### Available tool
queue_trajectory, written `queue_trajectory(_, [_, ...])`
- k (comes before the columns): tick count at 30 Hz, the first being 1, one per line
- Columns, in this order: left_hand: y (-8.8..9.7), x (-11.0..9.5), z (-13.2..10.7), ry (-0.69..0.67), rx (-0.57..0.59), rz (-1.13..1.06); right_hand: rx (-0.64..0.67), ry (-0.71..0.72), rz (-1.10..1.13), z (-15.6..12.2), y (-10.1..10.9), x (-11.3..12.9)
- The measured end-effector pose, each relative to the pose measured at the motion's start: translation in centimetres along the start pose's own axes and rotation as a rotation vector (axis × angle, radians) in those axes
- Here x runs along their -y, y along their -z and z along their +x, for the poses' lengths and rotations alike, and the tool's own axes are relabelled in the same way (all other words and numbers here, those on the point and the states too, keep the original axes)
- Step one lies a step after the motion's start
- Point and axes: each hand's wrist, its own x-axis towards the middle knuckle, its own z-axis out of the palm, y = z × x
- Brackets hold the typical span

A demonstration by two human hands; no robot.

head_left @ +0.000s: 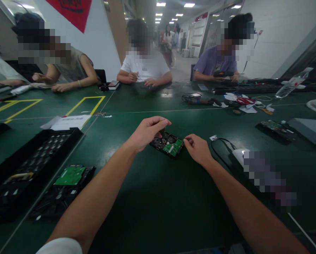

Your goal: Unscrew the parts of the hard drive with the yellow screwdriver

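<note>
1. Green, faintly glossy surface; both bare forearms reach forward across it, a white sleeve at the left one.
2. Near left: a black unit bearing a green circuit board lies just beside the tray.
3. Long black tray, straight-walled, set obliquely. It contains dark parts with rows of small pale patches and a tan strip; finer detail is too dim to tell.
4. Centre: a hard drive, flat and rectangular, green board upward, lies between the two hands.
5. Right hand: palm turned inward, fingers curled, their tips at the drive's right edge; whether they pinch it cannot be told.
6. Left hand: wrist raised, fingers bent together over the drive's far left end; a dark item shows beneath them, its grip unclear.
7. Right: a white elongated device with a dark cable; farther, another drive near a grey box.
8. Far right: a clear plastic bottle, tilted, its contents indistinct.
9. Across the surface: three seated people, partly pixelated.
</note>
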Motion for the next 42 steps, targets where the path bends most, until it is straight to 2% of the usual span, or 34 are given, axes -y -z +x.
queue_trajectory(4, [0.1,-0.2,-0.1,0.012,0.019,-0.053,0.130,-0.017,0.035,-0.4,0.1,1.1])
queue_trajectory(8, [0.0,-0.5,-0.3,0.038,0.050,-0.162,0.153,-0.024,0.030,-0.4,0.0,1.2])
queue_trajectory(14, [-0.6,-0.3,-0.2,0.063,0.026,-0.315,0.171,-0.005,0.025,-0.5,-0.1,1.0])
queue_trajectory(21, [-0.3,-0.2,0.0,0.006,-0.022,-0.192,0.182,-0.039,0.024,-0.4,0.2,1.3])
queue_trajectory(30, [-0.5,-0.5,-0.3,0.031,0.078,-0.292,0.178,-0.038,0.020,-0.4,0.1,1.3])
queue_trajectory(36, [-0.4,-0.2,-0.3,-0.049,0.040,-0.106,0.162,-0.022,-0.002,-0.4,-0.2,1.2])
queue_trajectory(42, [-0.2,-0.2,-0.3,-0.022,0.065,-0.078,0.155,-0.010,0.001,-0.4,-0.3,1.1])
